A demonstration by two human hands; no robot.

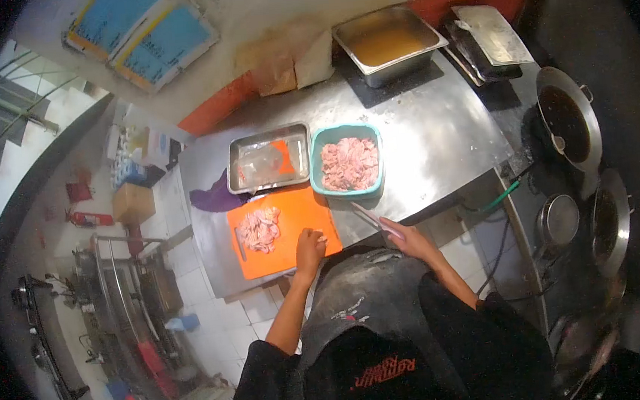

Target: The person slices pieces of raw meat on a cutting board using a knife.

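Note:
My left hand [310, 250] is closed at the right side of the orange cutting board [298, 209], with a small pale piece of meat at its fingers. In my right hand [412, 241] is a knife [370, 215], its blade pointing up and left beside the board. A pile of raw meat pieces [260, 229] lies on the left part of the board. Behind the board's right edge stands a turquoise tub [381, 157] full of raw meat. To its left is a metal tray [266, 134] holding something clear and orange.
A deep metal pan [399, 62] of brownish liquid sits at the back of the steel table [435, 131]. Two woks [592, 126] [621, 229] stand at the right. A purple cloth [211, 198] lies by the tray, and a green hose [502, 196] hangs near the table's right corner.

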